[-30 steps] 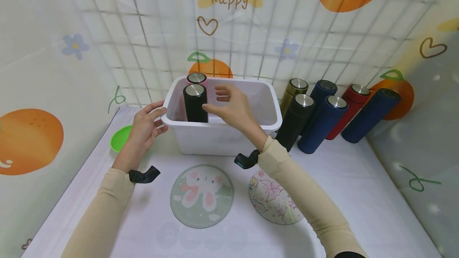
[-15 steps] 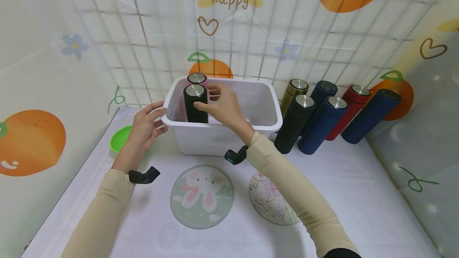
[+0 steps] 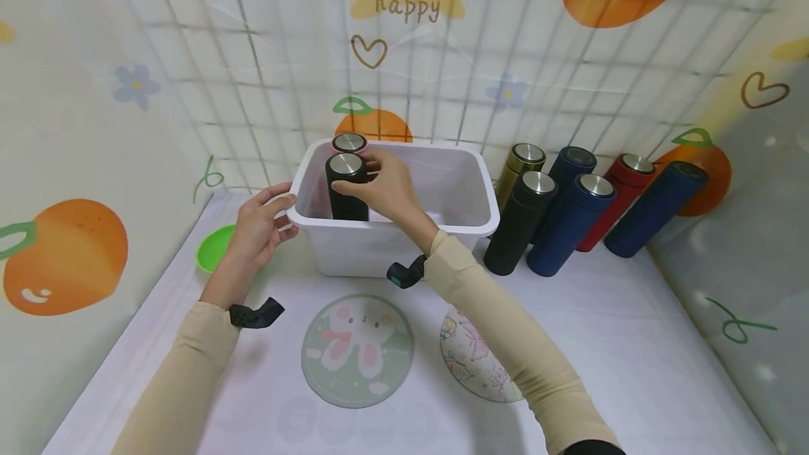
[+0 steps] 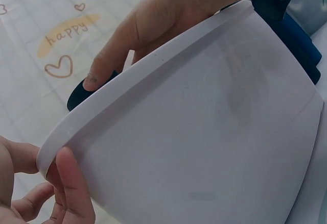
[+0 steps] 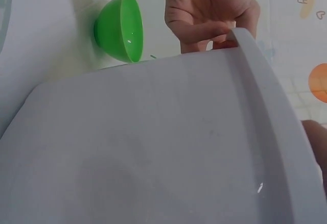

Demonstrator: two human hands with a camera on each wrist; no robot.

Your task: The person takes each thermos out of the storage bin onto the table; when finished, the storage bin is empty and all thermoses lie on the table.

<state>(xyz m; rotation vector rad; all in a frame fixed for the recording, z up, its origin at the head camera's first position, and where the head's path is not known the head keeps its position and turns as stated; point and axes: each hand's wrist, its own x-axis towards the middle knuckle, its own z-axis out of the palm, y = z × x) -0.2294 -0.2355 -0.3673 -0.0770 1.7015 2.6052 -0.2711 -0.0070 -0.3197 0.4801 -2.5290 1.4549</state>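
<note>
A white plastic bin (image 3: pixel 385 251) stands at the back of the table. My left hand (image 3: pixel 258 227) pinches its left rim; the left wrist view shows thumb and fingers on both sides of the lip. Inside, at the left end, a black thermos (image 3: pixel 346 203) with a silver lid top stands upright. My right hand (image 3: pixel 390 192) reaches over the front rim and grips this thermos near its top, thumb in front and fingers behind. Behind it stands a pink thermos (image 3: pixel 350 142), mostly hidden. In the right wrist view the bin's wall hides most of the right hand.
Right of the bin stand several thermoses: gold (image 3: pixel 528 154), black (image 3: pixel 520 227), red (image 3: pixel 622 185) and blue (image 3: pixel 569 230) ones. A green bowl (image 3: pixel 213 248) sits at the left. Two round mats, one with a rabbit (image 3: pixel 357 353), one floral (image 3: pixel 470 364), lie in front.
My right hand has moved left inside the bin and closed round the black thermos. The left hand has stayed on the rim.
</note>
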